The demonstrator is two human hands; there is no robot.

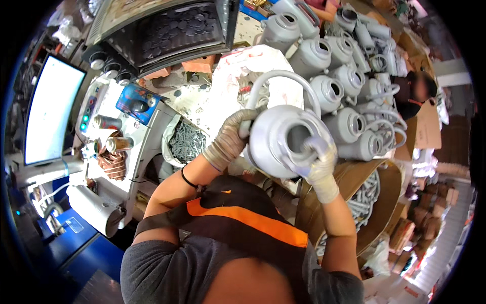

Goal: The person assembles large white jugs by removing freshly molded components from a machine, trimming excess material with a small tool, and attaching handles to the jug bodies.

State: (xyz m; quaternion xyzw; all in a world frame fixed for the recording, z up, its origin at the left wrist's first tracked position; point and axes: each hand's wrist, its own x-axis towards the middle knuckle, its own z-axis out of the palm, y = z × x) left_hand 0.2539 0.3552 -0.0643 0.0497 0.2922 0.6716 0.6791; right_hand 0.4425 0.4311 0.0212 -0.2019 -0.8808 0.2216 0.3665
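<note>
Grey metal makes up the jug held up in both gloved hands, a round-bodied can with a short neck whose open mouth faces the camera and a looped tube handle arching over its top. It sits in mid-air just above the person's chest, close in front of the orange-and-black vest. The left hand wraps the jug's left edge where the handle meets the body, its fingers closed tight around that joint. The right hand is at the jug's mouth, fingers curled over the rim and gripping it. Directly beyond the jug, and to its right, stands a packed row of like jugs, shoulder to shoulder with handles overlapping, so that side offers little free room. Below and right of the jug an open cardboard box shows grey metal parts inside, its rim near the right forearm. Left of the jug lies a white sack of screws on the tabletop, and farther left are two small cans and a bright screen. Above and left of the jug, a dark tray of round discs fills the far edge. The only open room around the jug is the gap toward the body.
</note>
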